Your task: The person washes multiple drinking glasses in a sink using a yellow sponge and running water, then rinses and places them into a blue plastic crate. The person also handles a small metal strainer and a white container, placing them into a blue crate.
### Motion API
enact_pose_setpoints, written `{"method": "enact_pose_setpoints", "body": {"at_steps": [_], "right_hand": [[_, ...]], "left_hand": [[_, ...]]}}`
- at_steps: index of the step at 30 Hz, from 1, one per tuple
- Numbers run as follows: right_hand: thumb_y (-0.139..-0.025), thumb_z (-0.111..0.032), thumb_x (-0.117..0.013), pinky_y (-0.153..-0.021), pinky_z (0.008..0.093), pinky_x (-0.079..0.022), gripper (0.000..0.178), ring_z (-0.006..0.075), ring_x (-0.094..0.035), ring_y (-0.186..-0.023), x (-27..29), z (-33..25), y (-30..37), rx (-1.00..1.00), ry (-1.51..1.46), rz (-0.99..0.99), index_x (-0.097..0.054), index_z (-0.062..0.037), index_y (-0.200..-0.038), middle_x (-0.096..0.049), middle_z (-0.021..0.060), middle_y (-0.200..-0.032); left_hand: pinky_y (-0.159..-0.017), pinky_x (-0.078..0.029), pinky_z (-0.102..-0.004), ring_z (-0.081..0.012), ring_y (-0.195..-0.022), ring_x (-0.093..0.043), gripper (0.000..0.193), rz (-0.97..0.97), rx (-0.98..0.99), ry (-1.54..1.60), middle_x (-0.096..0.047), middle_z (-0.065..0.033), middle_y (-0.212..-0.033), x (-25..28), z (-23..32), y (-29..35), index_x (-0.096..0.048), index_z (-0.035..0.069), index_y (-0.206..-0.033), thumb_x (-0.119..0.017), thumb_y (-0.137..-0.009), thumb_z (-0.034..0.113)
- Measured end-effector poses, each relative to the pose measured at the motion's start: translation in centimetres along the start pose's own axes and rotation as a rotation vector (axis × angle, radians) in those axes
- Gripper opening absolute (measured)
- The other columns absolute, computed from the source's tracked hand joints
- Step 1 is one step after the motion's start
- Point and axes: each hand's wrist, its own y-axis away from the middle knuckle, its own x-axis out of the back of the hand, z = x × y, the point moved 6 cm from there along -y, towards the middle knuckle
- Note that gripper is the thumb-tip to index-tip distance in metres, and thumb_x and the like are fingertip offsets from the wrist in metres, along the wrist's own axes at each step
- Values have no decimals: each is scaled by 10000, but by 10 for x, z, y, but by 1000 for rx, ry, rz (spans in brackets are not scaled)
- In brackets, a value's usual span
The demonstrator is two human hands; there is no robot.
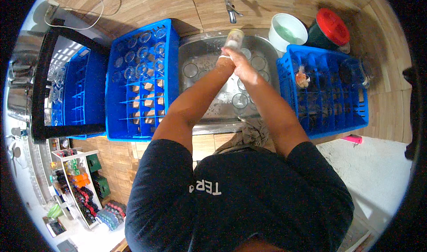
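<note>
Above the steel sink (202, 58), a whitish glass (234, 37), yellowish far end, hands (238, 59) together on it.

head-worn fisheye looks down over the sink (218, 108).

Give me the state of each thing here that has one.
Right grip, closed around the glass
Left grip, at the glass, mostly hidden
Held glass, tilted
Faucet, no stream visible
Sink, several glasses inside
Blue crate beside sink's left, partly filled with glasses
White bucket, open, greenish inside
Dark container, red-topped
</note>
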Motion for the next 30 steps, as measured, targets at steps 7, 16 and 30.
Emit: {"method": "enact_pose_setpoints", "body": {"at_steps": [7, 16, 30], "right_hand": [[-759, -330, -663, -741, 379, -501, 440, 262, -609, -781, -17, -5, 0, -131, -495, -119, -537, -19, -1044, -621, 134, -876], [-869, -412, -553, -859, 371, -459, 385, 230, -576, -962, -1, 3, -4, -63, -371, -86, -581, -66, -1036, -616, 85, -1028], [-900, -414, -475, -896, 499, -427, 469, 234, -493, -1117, -33, -38, 50, 208, -624, -355, -430, -190, -1310, -533, 88, -1217]], "left_hand": [[-912, -408, -403, -293, -1029, -525, 321, 82, 229, 1379, -547, -139, -1139, 21, -2, -10, -490, 17, -1149, -472, -833, 65], [-899, -424, -405, -259, -957, -562, 238, 375, 368, 2190, -578, -111, -1040, 38, 21, 48, -499, 53, -1069, -498, -889, 209], [-1020, -257, -515, -401, -1284, -280, 729, 669, 234, 69, -267, -209, -1415, 115, 111, 91, -373, 126, -1347, -649, -699, 313]]}}
